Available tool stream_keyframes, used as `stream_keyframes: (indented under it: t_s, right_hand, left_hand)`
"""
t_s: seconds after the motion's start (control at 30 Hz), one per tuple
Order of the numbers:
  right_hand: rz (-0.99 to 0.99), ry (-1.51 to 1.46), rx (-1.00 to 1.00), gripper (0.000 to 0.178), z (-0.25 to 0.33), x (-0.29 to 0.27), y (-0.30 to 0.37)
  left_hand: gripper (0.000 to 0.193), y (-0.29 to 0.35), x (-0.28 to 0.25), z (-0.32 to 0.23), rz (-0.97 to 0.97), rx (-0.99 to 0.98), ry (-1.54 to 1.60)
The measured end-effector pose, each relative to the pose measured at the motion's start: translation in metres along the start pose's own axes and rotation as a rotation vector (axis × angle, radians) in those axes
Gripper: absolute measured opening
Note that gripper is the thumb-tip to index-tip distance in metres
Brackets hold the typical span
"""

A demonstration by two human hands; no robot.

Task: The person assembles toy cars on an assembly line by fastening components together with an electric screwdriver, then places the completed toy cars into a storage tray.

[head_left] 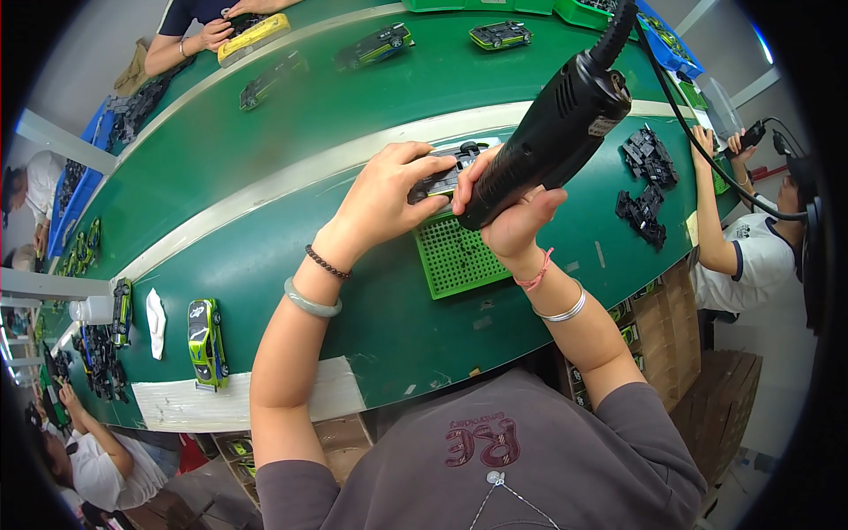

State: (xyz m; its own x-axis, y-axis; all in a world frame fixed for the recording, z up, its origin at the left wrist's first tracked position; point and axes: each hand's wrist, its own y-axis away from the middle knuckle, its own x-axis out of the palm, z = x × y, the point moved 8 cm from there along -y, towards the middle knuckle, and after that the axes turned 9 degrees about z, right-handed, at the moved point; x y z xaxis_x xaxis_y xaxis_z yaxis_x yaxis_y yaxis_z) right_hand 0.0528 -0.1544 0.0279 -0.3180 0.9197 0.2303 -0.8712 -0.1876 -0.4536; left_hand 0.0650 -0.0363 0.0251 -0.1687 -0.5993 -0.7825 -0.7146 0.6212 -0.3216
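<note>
My left hand [389,190] presses down on a toy car chassis [446,172] lying underside up at the far end of a green perforated mat [455,261]. My right hand [508,212] grips a black electric screwdriver [552,124], tilted, its tip down at the chassis beside my left fingers. The tool's black cord [680,106] runs up and off to the right. Both wrists wear bracelets.
A green conveyor belt [291,115] carries several toy cars, among them a dark one [374,46]. A finished green car [206,343] and black chassis parts [649,157] lie on the bench. Other workers sit at the right [751,256], far left and top left. Cardboard boxes [707,389] stand below.
</note>
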Motion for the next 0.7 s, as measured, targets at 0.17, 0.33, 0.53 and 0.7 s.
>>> stream_keyframes:
  t_s: [0.17,0.33,0.53,0.7]
  right_hand:
    - [0.032,0.090,0.064,0.093,-0.004,0.007,0.002]
    - [0.052,0.112,0.076,0.093,-0.003,0.010,-0.001]
    - [0.043,-0.037,-0.058,0.100,0.046,0.018,-0.031]
    - [0.109,0.048,-0.117,0.100,0.042,0.055,-0.063]
  left_hand:
    - [0.042,0.001,-0.002,0.000,-0.019,0.009,-0.023]
    - [0.055,0.004,-0.017,-0.001,0.025,-0.008,0.013]
    - [0.063,0.016,-0.035,0.024,0.188,-0.177,0.014]
    - [0.057,0.017,-0.033,0.025,0.165,-0.121,-0.021]
